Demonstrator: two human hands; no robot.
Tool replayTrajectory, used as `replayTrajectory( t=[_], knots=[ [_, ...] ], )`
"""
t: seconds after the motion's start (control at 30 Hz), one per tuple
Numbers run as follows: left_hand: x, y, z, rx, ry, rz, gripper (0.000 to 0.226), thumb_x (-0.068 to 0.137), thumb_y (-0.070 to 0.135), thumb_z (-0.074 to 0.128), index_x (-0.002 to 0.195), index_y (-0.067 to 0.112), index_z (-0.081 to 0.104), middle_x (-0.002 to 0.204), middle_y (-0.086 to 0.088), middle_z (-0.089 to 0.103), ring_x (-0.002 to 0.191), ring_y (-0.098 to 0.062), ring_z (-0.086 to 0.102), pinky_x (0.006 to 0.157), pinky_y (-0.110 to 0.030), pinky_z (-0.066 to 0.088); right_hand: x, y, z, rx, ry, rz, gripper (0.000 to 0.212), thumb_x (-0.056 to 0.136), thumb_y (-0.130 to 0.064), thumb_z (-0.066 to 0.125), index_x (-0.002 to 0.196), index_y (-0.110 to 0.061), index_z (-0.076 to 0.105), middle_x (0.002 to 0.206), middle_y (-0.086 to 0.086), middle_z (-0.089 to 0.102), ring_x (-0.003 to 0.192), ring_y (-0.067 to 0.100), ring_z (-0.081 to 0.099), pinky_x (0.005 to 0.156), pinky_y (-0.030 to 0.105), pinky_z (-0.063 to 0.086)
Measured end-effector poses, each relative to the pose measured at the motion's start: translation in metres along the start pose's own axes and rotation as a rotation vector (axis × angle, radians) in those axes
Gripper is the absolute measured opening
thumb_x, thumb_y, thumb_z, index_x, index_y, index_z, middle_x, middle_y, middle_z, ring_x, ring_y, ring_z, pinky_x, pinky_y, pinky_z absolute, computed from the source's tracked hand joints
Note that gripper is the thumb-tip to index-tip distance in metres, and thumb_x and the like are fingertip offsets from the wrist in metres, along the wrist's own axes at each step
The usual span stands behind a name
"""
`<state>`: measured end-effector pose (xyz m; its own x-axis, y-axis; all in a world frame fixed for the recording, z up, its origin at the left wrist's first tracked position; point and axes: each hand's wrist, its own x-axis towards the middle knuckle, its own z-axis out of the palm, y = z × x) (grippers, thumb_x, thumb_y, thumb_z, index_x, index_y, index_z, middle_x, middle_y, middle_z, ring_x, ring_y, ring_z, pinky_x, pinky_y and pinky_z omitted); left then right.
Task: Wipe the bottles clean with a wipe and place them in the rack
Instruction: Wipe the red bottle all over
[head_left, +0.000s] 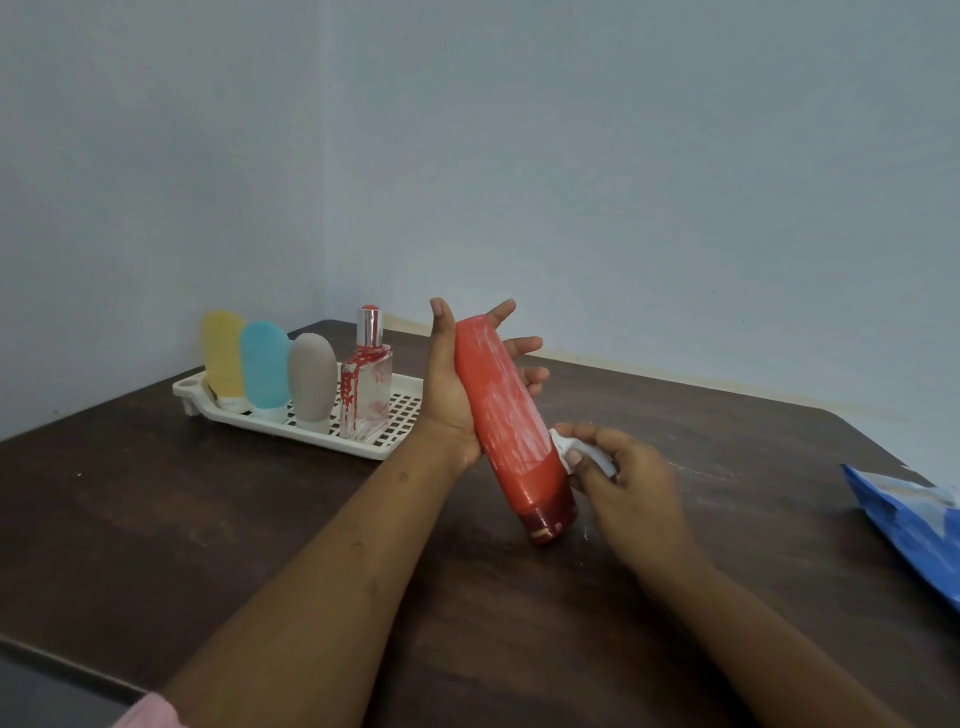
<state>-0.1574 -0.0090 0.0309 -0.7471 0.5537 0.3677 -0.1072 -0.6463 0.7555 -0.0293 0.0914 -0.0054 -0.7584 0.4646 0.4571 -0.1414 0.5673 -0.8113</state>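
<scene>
I am judging the task as close to done. In the left of the frame the white rack (402, 410) is carrying four bottles standing in a row: a yellow squeeze bottle (223, 353), a blue squeeze bottle (265, 364), a grey squeeze bottle (312, 376) and a glass perfume bottle (366, 384) with a red pattern. There is bare grid beside the perfume bottle, so I am reckoning there is room for one more.

The red bottle (511, 415) is in the air at the centre of the frame, tilted with its dark cap pointing down toward the bench (260, 519). My left hand (452, 405) is cradling it from behind, with the thumb and fingers spread wide and nearly straight. My right hand (628, 483) is pinching a bunched white wipe (569, 447) and pressing it against the lower right side of the bottle. White streaks are showing over most of the red body, so I am taking the wiping as unfinished, and the racking is not yet done.

I am not seeing the far side of the red bottle or how the left fingers are meeting it there. The squeeze bottles' caps are partly hidden by the rack rim. A blue packet (914, 525) is being cut off by the right edge of the frame, and I am unable to read it. I am unable to tell whether other bottles are waiting outside the frame.
</scene>
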Motion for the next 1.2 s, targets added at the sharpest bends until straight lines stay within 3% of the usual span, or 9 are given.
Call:
replayTrajectory(
  t=[0.07,0.27,0.43,0.6,0.73,0.9,1.0,1.1,1.2],
  knots=[
    [-0.001,0.000,0.002,0.003,-0.022,0.003,0.081,0.089,0.071,0.016,0.128,0.015,0.058,0.087,-0.009,0.070,0.062,-0.022,0.065,0.063,-0.031,0.054,0.000,-0.001,0.000,0.105,-0.017,0.042,0.026,0.096,-0.015,0.048,0.093,-0.037,0.061,0.094,-0.017,0.065,0.089,0.000,0.064,0.073,0.020,0.054],
    [-0.003,0.000,0.005,-0.003,-0.079,-0.012,0.082,0.089,0.072,0.012,0.127,0.015,0.057,0.088,-0.009,0.070,0.063,-0.022,0.066,0.064,-0.032,0.054,0.001,0.003,-0.002,0.264,-0.016,0.115,0.021,0.096,-0.012,0.049,0.108,-0.017,0.066,0.103,-0.004,0.069,0.096,0.009,0.066,0.077,0.024,0.056],
    [-0.004,-0.001,0.006,-0.003,-0.099,-0.023,0.083,0.089,0.073,0.013,0.130,0.015,0.056,0.089,-0.009,0.070,0.064,-0.022,0.066,0.065,-0.032,0.053,0.001,0.002,-0.001,0.284,0.016,0.060,0.021,0.095,-0.011,0.051,0.106,-0.019,0.066,0.103,-0.005,0.069,0.097,0.009,0.065,0.077,0.024,0.055],
    [-0.003,-0.001,0.005,0.001,-0.093,-0.028,0.083,0.088,0.074,0.013,0.129,0.016,0.056,0.089,-0.009,0.071,0.065,-0.022,0.066,0.065,-0.032,0.053,-0.003,-0.003,-0.003,0.149,0.041,-0.080,0.022,0.090,-0.013,0.058,0.100,-0.031,0.064,0.100,-0.014,0.068,0.095,-0.002,0.063,0.077,0.015,0.053],
    [-0.003,-0.001,0.004,-0.020,-0.058,-0.033,0.082,0.089,0.074,0.014,0.128,0.015,0.057,0.087,-0.009,0.070,0.064,-0.022,0.064,0.064,-0.031,0.053,-0.008,-0.005,-0.003,0.001,0.066,-0.138,0.020,0.088,-0.014,0.061,0.102,-0.029,0.065,0.103,-0.011,0.067,0.095,-0.002,0.061,0.074,0.008,0.050],
    [-0.004,0.000,0.001,-0.025,-0.001,-0.045,0.083,0.088,0.075,0.016,0.128,0.015,0.056,0.086,-0.009,0.070,0.064,-0.023,0.064,0.063,-0.032,0.053,-0.014,-0.009,-0.002,-0.229,0.040,-0.275,0.024,0.087,-0.020,0.063,0.111,-0.018,0.068,0.106,-0.008,0.066,0.097,0.002,0.059,0.078,0.013,0.049],
    [-0.005,0.001,0.000,-0.026,0.030,-0.045,0.083,0.088,0.074,0.016,0.129,0.014,0.056,0.087,-0.010,0.069,0.064,-0.022,0.065,0.063,-0.031,0.053,-0.017,-0.012,0.000,-0.337,0.002,-0.362,0.024,0.086,-0.022,0.065,0.110,-0.017,0.069,0.105,-0.008,0.065,0.093,-0.001,0.057,0.076,0.004,0.043],
    [-0.005,0.001,-0.002,-0.023,0.050,-0.049,0.085,0.087,0.075,0.017,0.131,0.013,0.055,0.087,-0.010,0.070,0.065,-0.022,0.065,0.064,-0.031,0.053,-0.022,-0.014,-0.001,-0.366,-0.063,-0.388,0.023,0.085,-0.025,0.067,0.107,-0.020,0.070,0.098,-0.016,0.060,0.088,-0.011,0.052,0.074,-0.001,0.039],
    [-0.004,0.001,-0.003,-0.023,0.059,-0.058,0.085,0.087,0.075,0.018,0.133,0.014,0.054,0.086,-0.010,0.070,0.066,-0.022,0.065,0.064,-0.031,0.053,-0.021,-0.014,-0.004,-0.341,-0.070,-0.360,0.020,0.083,-0.027,0.068,0.101,-0.021,0.070,0.095,-0.015,0.061,0.087,-0.008,0.055,0.072,0.004,0.043]
  ],
)
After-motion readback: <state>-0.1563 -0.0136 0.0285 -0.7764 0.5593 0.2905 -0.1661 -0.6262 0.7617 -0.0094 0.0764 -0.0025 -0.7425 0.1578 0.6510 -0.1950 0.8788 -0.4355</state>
